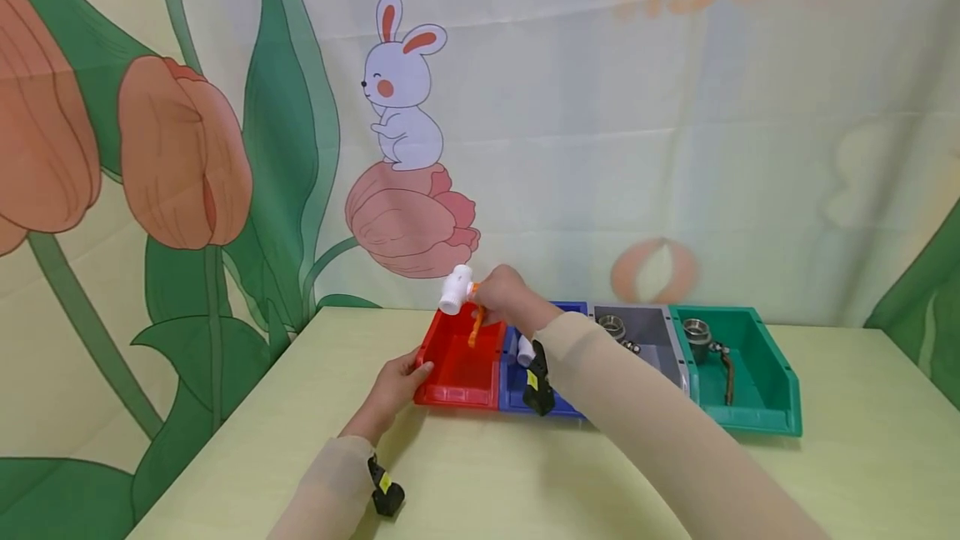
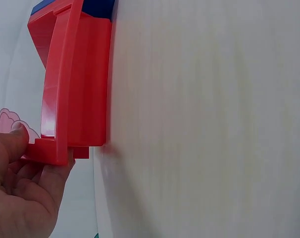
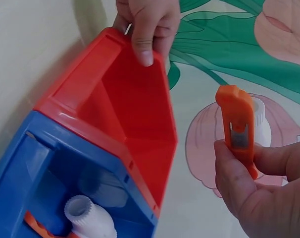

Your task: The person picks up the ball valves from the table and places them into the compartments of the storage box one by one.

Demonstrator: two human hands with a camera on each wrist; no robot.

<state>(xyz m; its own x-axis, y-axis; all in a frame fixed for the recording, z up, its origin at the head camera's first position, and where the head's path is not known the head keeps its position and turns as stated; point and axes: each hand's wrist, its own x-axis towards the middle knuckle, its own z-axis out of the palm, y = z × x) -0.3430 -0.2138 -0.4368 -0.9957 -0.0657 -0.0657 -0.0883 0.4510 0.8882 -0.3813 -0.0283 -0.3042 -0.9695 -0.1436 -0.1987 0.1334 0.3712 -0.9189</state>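
Observation:
My right hand (image 1: 504,293) pinches a white plastic ball valve (image 1: 454,291) by its orange handle (image 3: 237,124), holding it up over the back of a red bin (image 1: 456,361). In the right wrist view the thumb and fingers close on the handle from both sides, and the white body is partly hidden behind it. My left hand (image 1: 397,377) grips the red bin's left side wall near the front corner, thumb on the inside and fingers outside. The red bin's visible floor is bare. Beside it, a blue bin (image 3: 14,153) contains another white valve (image 3: 93,218) with an orange handle.
A grey bin (image 1: 651,330) and a green bin (image 1: 757,357) continue the row to the right. Each contains a metal fitting; the one in the green bin (image 1: 697,338) has a long brownish handle. A printed cloth (image 1: 555,148) hangs behind the pale table (image 1: 480,473).

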